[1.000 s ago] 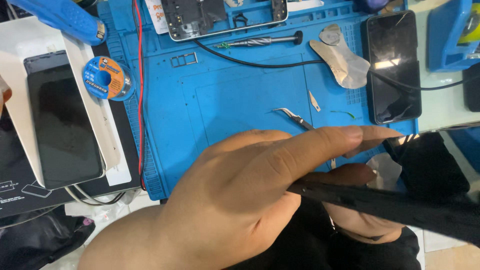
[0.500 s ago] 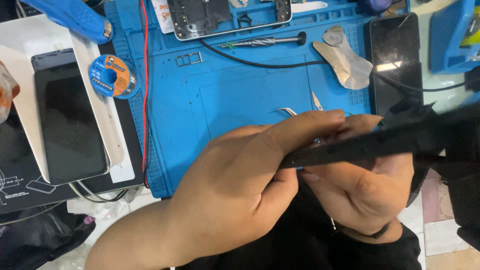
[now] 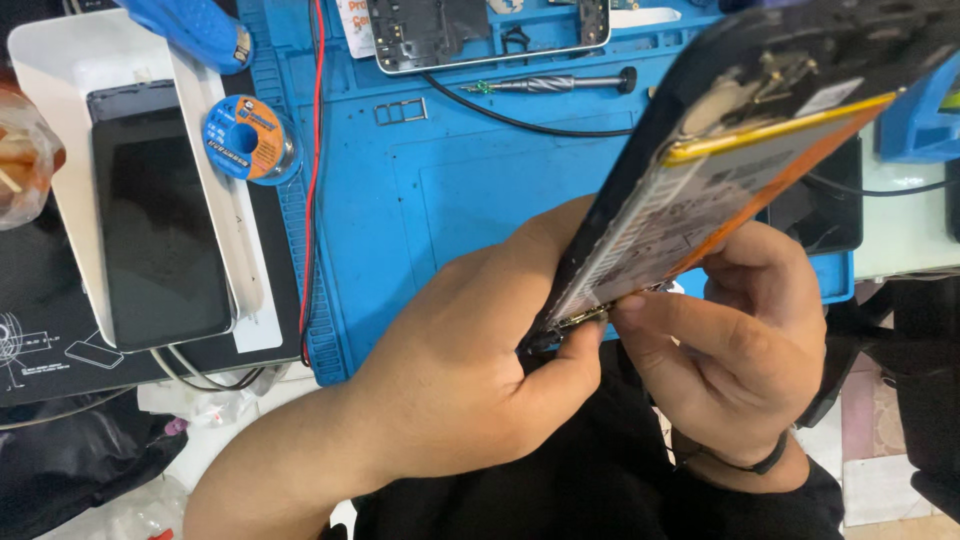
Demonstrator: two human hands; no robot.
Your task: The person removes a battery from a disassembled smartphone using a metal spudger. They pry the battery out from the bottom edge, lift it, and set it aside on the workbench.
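The opened black smartphone with its yellow-orange battery (image 3: 700, 190) has swung up from flat to steeply tilted; left hand (image 3: 470, 380) grips its near end, right hand (image 3: 740, 340) pinches the bottom edge.

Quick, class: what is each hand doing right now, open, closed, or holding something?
Left hand: closed on the lower end of the opened phone.
Right hand: fingertips pinching at the phone's lower edge.
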